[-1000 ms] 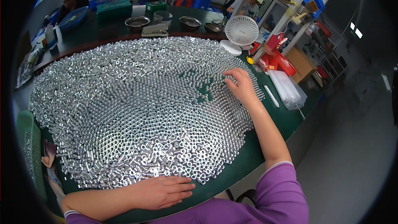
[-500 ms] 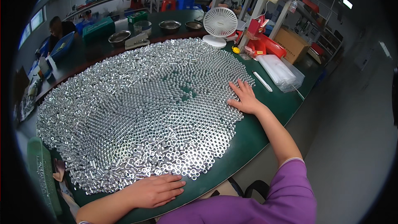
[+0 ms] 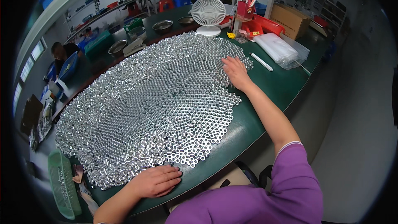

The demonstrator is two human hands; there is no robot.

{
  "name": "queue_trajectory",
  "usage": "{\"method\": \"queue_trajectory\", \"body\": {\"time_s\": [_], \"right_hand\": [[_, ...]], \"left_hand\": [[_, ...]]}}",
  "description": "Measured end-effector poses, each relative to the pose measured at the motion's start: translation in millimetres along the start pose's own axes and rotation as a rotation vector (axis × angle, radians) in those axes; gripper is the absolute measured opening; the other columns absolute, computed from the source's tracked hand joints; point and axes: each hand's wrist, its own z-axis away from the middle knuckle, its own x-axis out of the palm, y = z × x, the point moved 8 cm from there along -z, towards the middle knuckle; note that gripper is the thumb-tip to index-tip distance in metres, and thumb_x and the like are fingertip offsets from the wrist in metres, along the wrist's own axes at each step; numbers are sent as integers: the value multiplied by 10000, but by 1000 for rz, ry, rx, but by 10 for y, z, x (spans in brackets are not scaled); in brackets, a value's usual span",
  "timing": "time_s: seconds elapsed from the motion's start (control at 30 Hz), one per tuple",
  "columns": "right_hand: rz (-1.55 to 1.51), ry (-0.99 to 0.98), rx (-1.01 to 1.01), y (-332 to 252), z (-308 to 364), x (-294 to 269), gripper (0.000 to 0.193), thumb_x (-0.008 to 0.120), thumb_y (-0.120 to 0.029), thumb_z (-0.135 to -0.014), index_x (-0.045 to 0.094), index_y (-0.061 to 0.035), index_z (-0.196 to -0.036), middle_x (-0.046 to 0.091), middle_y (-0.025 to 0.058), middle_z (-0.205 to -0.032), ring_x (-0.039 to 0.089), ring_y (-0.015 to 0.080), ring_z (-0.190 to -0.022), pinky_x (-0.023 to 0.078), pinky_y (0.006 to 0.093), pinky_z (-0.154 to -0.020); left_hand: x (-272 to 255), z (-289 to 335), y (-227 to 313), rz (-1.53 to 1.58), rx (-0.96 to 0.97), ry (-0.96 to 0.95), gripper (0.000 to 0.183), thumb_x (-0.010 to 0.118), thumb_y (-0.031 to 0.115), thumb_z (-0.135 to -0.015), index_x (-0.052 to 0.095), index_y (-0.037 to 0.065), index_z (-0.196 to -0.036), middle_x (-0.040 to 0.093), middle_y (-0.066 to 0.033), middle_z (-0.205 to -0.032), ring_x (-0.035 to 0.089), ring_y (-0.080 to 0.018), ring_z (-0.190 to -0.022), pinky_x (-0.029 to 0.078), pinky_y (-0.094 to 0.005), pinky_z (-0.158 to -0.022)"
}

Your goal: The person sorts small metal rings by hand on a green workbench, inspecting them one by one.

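Observation:
A broad spread of small silvery metal sleeves (image 3: 153,95) covers much of the green table (image 3: 232,141). Many stand upright in tight rows through the middle and right, while loose ones lie tumbled along the far, left and near sides. My right hand (image 3: 235,73) rests palm down on the right edge of the spread, fingers stretched out against the sleeves. At the near edge, my left hand (image 3: 157,181) lies flat on the table beside the closest sleeves, its fingers extended and close together. Neither hand grips anything.
A green basket (image 3: 62,186) sits at the left. Beyond the sleeves stand a white fan (image 3: 208,14), metal bowls (image 3: 162,25) and a stapler-like tool (image 3: 134,46). At right lie a white pen-like tool (image 3: 261,62), plastic bags (image 3: 275,46) and a cardboard box (image 3: 290,20). Other people sit farther off.
My right hand has moved inward and away along the right edge, pressing sleeves together. The green gap among the upright sleeves has closed. My left hand stays at the near edge; the view has shifted.

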Motion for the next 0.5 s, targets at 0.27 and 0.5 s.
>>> {"method": "queue_trajectory", "body": {"time_s": [0.27, 0.5], "right_hand": [[-96, 684, 75, 359, 196, -1009, 238, 544, -189, -872, 644, -70, -1053, 619, 143, -1039, 561, 314, -1003, 422, 392, -912], [185, 395, 194, 701, 98, -720, 278, 550, -153, -840, 634, -54, -1086, 591, 154, -1161, 524, 333, -1131, 425, 430, -961]], "left_hand": [[-54, -28, 63, -136, -20, 38, 305, 688, 70, -700, 641, 43, -1000, 632, -111, -1097, 625, -283, -1005, 536, -384, -838], [-50, -91, 82, -154, -70, 53, 314, 671, 90, -730, 633, 41, -1038, 623, -118, -1118, 610, -299, -1040, 518, -402, -868]]}}
